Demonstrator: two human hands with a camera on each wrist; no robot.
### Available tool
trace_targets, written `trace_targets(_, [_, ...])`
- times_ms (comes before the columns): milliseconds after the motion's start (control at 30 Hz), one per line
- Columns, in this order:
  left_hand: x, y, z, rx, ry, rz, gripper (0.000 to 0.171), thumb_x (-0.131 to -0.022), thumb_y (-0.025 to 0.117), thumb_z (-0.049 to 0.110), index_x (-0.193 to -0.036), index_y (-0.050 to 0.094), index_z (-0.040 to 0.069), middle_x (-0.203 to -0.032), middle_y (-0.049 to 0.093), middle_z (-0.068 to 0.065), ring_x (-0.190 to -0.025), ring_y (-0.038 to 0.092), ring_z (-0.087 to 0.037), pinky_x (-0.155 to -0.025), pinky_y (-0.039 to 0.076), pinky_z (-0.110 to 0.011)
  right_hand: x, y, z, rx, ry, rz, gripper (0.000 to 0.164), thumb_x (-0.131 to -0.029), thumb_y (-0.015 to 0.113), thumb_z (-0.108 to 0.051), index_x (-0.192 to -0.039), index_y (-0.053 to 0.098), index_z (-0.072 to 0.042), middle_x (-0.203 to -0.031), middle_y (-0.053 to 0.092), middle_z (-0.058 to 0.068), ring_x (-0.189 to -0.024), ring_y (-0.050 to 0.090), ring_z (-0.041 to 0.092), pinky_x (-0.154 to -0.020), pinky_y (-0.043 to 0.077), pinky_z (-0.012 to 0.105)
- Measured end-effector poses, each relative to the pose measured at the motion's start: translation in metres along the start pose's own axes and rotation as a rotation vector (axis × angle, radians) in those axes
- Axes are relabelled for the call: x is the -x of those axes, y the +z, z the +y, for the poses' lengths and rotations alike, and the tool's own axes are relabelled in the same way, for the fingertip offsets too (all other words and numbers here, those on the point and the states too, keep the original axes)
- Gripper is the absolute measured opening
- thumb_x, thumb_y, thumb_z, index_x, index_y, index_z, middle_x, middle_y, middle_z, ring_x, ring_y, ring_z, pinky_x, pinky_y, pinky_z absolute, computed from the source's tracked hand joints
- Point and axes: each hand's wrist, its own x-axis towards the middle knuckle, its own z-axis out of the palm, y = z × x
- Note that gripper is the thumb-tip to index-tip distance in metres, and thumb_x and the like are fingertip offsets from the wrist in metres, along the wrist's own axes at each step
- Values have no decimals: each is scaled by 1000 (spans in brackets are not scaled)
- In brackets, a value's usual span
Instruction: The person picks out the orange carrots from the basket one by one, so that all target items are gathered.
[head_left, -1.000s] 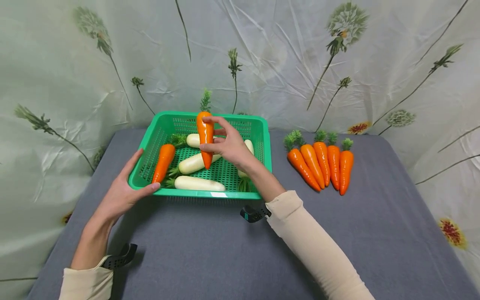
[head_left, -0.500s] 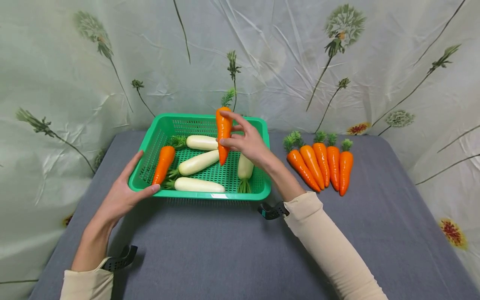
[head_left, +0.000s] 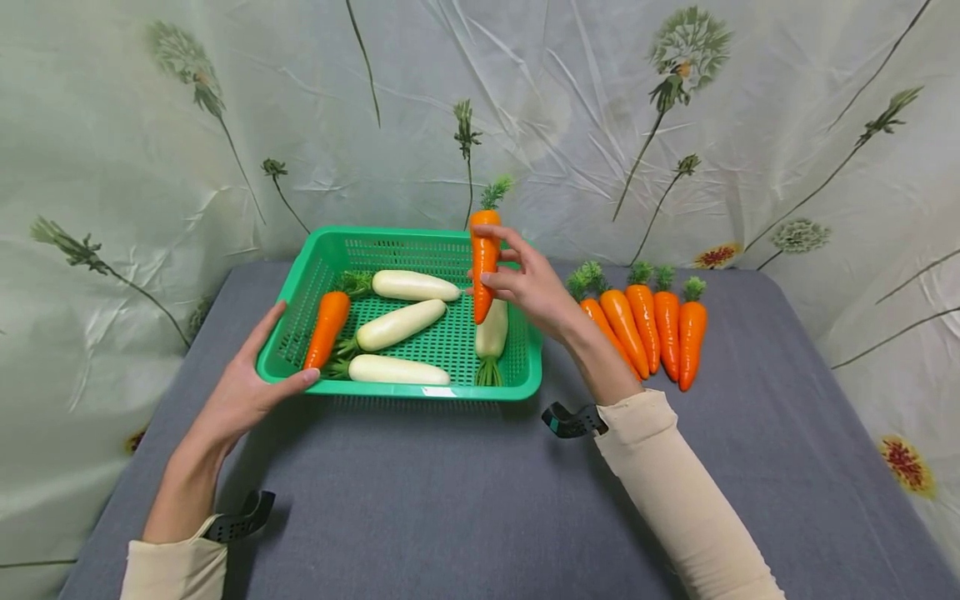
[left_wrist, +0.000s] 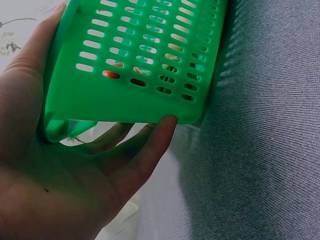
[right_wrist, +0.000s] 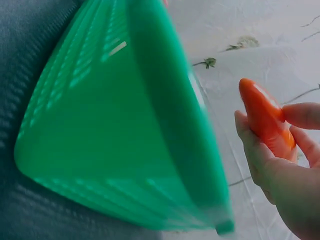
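My right hand [head_left: 536,287] pinches an orange carrot [head_left: 483,257] between thumb and fingers. The carrot hangs tip down, its green top upward, over the right part of a green plastic basket [head_left: 397,235]. In the right wrist view the carrot [right_wrist: 265,115] shows beyond the basket rim. My left hand [head_left: 243,387] grips the basket's front left corner, thumb at the front rim and fingers along the left side. Inside the basket, another carrot [head_left: 327,329] leans at the left, near several white radishes [head_left: 401,325]. One radish [head_left: 491,333] lies lengthwise at the right, partly behind the held carrot.
To the right of the basket, several carrots [head_left: 667,333] lie side by side on the grey tablecloth [head_left: 450,500], green tops toward the back. The right forearm partly covers the leftmost one. A pale curtain [head_left: 562,108] with a dandelion print hangs behind the table.
My right hand has carried the carrot rightward, from the basket's middle to its right part, uncovering the radishes there. The left hand has stayed at the basket corner.
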Motion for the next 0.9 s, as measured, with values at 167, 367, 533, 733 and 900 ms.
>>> trace_targets(167, [0, 0, 0, -2, -8, -5, 104, -95, 76, 27, -166, 1, 47, -173, 15, -20, -124, 45, -19, -84, 40, -8, 6, -13, -3, 68, -26, 49, 59, -100, 64, -4, -154, 45, -18, -137, 44, 13, -119, 62, 31, -103, 54, 44])
trace_targets(367, [-1, 1, 1, -4, -1, 4, 105, -95, 77, 27, -166, 2, 46, -173, 16, -21, -124, 45, -19, -84, 39, -7, 13, -29, -6, 229, -60, 107, 64, -98, 71, -8, -156, 46, -21, -147, 50, 14, -128, 55, 29, -103, 48, 40])
trace_targets(533, [-1, 2, 2, -2, 3, 2, 104, -95, 77, 28, -165, 3, 49, -172, 18, -22, -126, 45, -21, -85, 38, -7, 22, -41, -7, 274, -63, 131, 66, -98, 71, -7, -157, 45, -20, -156, 47, 12, -133, 53, 31, -104, 49, 38])
trace_targets(733, [2, 1, 2, -8, 11, 5, 103, -95, 77, 28, -164, 3, 50, -172, 17, -21, -125, 45, -17, -84, 39, -8, 29, -48, -7, 309, -69, 133, 67, -98, 71, -7, -157, 45, -19, -159, 44, 8, -133, 54, 31, -101, 51, 33])
trace_targets(900, [3, 0, 3, -2, 4, 0, 103, -96, 76, 28, -164, 3, 51, -172, 16, -21, -122, 45, -12, -84, 40, -8, 36, -54, -8, 322, -69, 181, 67, -97, 72, -6, -157, 46, -19, -157, 47, 11, -128, 57, 32, -97, 51, 30])
